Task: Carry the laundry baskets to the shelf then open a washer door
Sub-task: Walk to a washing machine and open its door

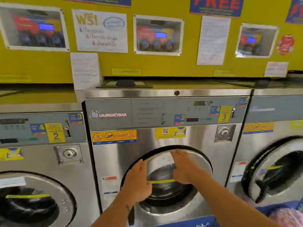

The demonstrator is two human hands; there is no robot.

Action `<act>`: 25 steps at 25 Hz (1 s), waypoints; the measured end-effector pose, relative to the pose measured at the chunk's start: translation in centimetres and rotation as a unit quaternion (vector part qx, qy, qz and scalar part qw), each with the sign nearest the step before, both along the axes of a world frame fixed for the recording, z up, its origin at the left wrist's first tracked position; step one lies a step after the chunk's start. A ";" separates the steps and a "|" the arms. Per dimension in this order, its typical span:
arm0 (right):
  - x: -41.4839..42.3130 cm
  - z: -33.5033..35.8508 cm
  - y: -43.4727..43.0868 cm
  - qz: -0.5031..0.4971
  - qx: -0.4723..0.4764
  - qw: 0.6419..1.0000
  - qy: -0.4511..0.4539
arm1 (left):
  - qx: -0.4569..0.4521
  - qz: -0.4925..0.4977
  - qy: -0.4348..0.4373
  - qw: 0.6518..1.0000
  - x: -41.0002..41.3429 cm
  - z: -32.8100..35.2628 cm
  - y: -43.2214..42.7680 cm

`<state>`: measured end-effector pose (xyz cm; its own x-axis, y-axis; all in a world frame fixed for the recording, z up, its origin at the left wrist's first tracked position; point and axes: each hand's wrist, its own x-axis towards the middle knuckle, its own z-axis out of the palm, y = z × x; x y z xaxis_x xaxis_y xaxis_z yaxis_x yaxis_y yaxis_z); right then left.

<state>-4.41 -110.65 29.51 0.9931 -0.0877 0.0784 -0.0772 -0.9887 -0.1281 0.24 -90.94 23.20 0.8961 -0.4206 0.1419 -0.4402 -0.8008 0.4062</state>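
The middle washer's round steel door (193, 158) has a glass window and sits straight in front of me. A dark gap shows along its top and left edge, so it looks slightly ajar. My left hand (137, 179) holds the door's left rim, fingers along the edge and thumb on the front. My right hand (183, 167) lies flat across the upper part of the door with fingers stretched out, holding nothing. A blue laundry basket (278, 208) with pink cloth (288, 217) in it shows at the bottom right corner.
Matching steel washers stand close on the left (41, 161) and the right (270, 153); the right one's door hangs open. A yellow wall (147, 66) with posters and dispenser windows rises behind. Another blue edge (193, 222) shows at the bottom.
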 end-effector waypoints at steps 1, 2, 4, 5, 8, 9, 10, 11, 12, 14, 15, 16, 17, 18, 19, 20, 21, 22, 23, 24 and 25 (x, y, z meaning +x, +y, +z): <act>1.8 -0.5 -0.9 0.018 -0.019 1.000 0.005 | 0.021 0.015 0.007 1.000 1.2 -0.5 -1.1; 3.2 -1.1 -1.7 0.032 -0.033 0.999 0.005 | 0.037 0.027 0.015 0.999 2.0 -0.9 -2.0; 5.2 -2.8 -2.9 0.054 -0.037 0.998 -0.010 | 0.057 0.048 0.028 0.997 3.2 -2.2 -3.6; 5.7 -3.6 -3.2 0.055 -0.026 0.998 -0.020 | 0.061 0.060 0.021 0.996 3.4 -2.8 -4.2; 6.5 -5.3 -3.5 0.044 0.014 0.997 -0.059 | 0.032 0.097 -0.008 0.995 3.4 -4.7 -5.1; 6.4 -5.5 -3.5 0.039 0.018 0.997 -0.068 | 0.020 0.104 -0.015 0.994 3.3 -5.2 -5.2; 6.4 -5.6 -3.5 0.038 0.020 0.996 -0.073 | 0.006 0.109 -0.024 0.994 3.3 -5.6 -5.1; 6.3 -5.7 -3.4 0.040 0.020 0.996 -0.073 | -0.006 0.108 -0.029 0.994 3.2 -5.9 -4.9; 6.1 -5.8 -3.3 0.042 0.023 0.996 -0.072 | -0.016 0.101 -0.032 0.994 3.1 -6.0 -4.6; 5.7 -5.6 -3.1 0.032 0.034 0.996 -0.070 | -0.042 0.076 -0.037 0.996 2.8 -5.9 -4.0; 5.4 -5.4 -3.0 0.026 0.036 0.997 -0.069 | -0.057 0.067 -0.037 0.995 2.5 -5.7 -3.8; 5.1 -5.3 -2.8 0.022 0.033 0.997 -0.067 | -0.072 0.059 -0.036 0.995 2.2 -5.5 -3.5; 4.5 -5.0 -2.4 0.016 0.029 0.998 -0.062 | -0.082 0.051 -0.030 0.995 1.6 -5.2 -3.2; 3.7 -4.8 -1.8 0.008 0.029 0.998 -0.058 | -0.090 0.044 -0.020 0.995 0.6 -4.9 -2.8; 2.9 -4.6 -1.5 -0.001 0.040 0.998 -0.053 | -0.101 0.038 -0.009 0.994 -0.6 -4.7 -2.6; 1.9 -4.5 -1.2 -0.013 0.061 0.997 -0.049 | -0.113 0.030 0.002 0.993 -1.8 -4.6 -2.4; 0.7 -4.4 -1.1 -0.028 0.080 0.995 -0.048 | -0.126 0.019 0.013 0.992 -3.2 -4.3 -2.3; -0.3 -4.5 -1.3 -0.039 0.096 0.993 -0.055 | -0.140 0.002 0.022 0.990 -4.5 -4.1 -2.2; -1.7 -4.4 -1.5 -0.053 0.101 0.991 -0.065 | -0.155 -0.025 0.032 0.987 -6.0 -3.9 -2.2; -3.0 -4.5 -1.9 -0.068 0.105 0.989 -0.077 | -0.171 -0.058 0.044 0.983 -7.3 -3.8 -2.2; -4.4 -4.3 -2.4 -0.089 0.106 0.986 -0.089 | -0.184 -0.101 0.056 0.976 -8.5 -3.8 -2.3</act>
